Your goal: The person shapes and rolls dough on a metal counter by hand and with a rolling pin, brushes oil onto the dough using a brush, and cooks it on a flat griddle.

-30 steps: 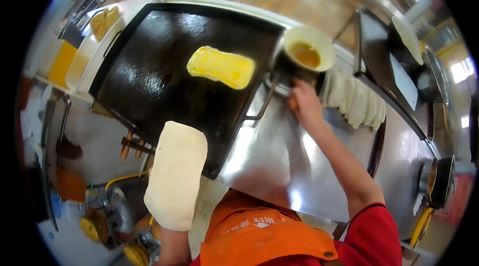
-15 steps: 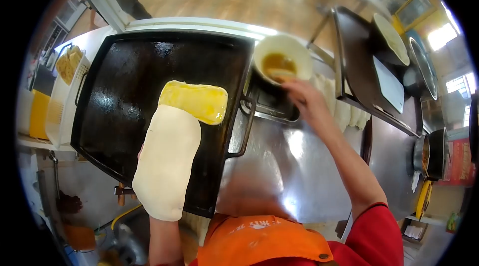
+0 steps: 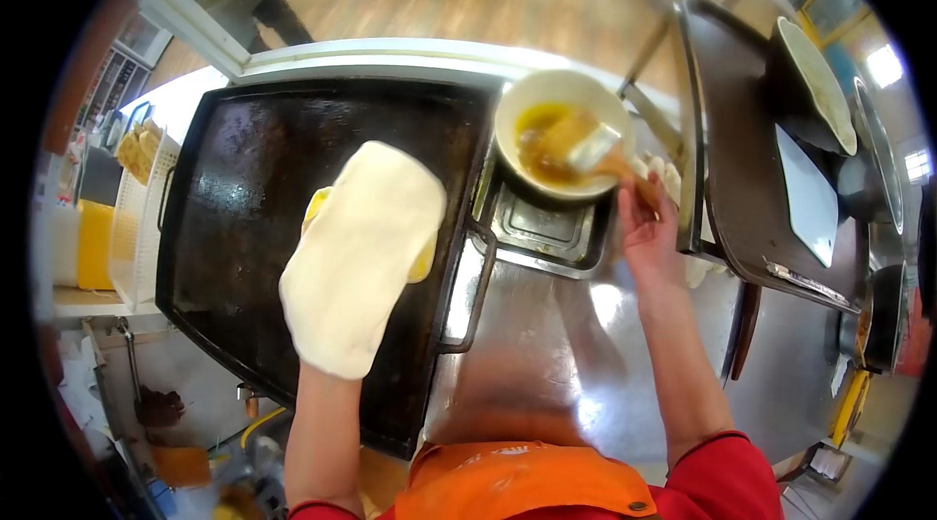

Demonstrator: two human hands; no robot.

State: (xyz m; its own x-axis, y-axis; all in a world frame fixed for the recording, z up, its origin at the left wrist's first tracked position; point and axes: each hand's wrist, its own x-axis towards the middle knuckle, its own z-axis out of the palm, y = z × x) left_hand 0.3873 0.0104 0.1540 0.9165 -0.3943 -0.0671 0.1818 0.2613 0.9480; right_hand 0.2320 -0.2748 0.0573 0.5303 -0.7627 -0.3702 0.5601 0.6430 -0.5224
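Note:
A pale sheet of dough (image 3: 361, 257) lies draped over my left hand, which it hides; only the wrist and forearm show below it. This sheet hangs above the black griddle (image 3: 234, 227) and covers most of a yellow-coated dough piece (image 3: 421, 260), whose edges show on both sides. My right hand (image 3: 648, 227) is closed round the wooden handle of a brush (image 3: 617, 165). The brush's bristle end is over yellow-brown liquid in a cream bowl (image 3: 509, 115) at the griddle's right.
A metal tray (image 3: 551, 227) sits below the bowl on the steel counter (image 3: 527, 354). Partly hidden dough rolls (image 3: 664, 174) lie right of it. A dark tray (image 3: 722, 81) bears a white board (image 3: 808, 193). At the left is a white basket (image 3: 137, 227). Beyond the window stands a person (image 3: 273, 8).
The dough sheet on my left hand has moved up and right over the yellow-coated piece. My right hand has drawn the brush up, so its handle and head now show at the bowl.

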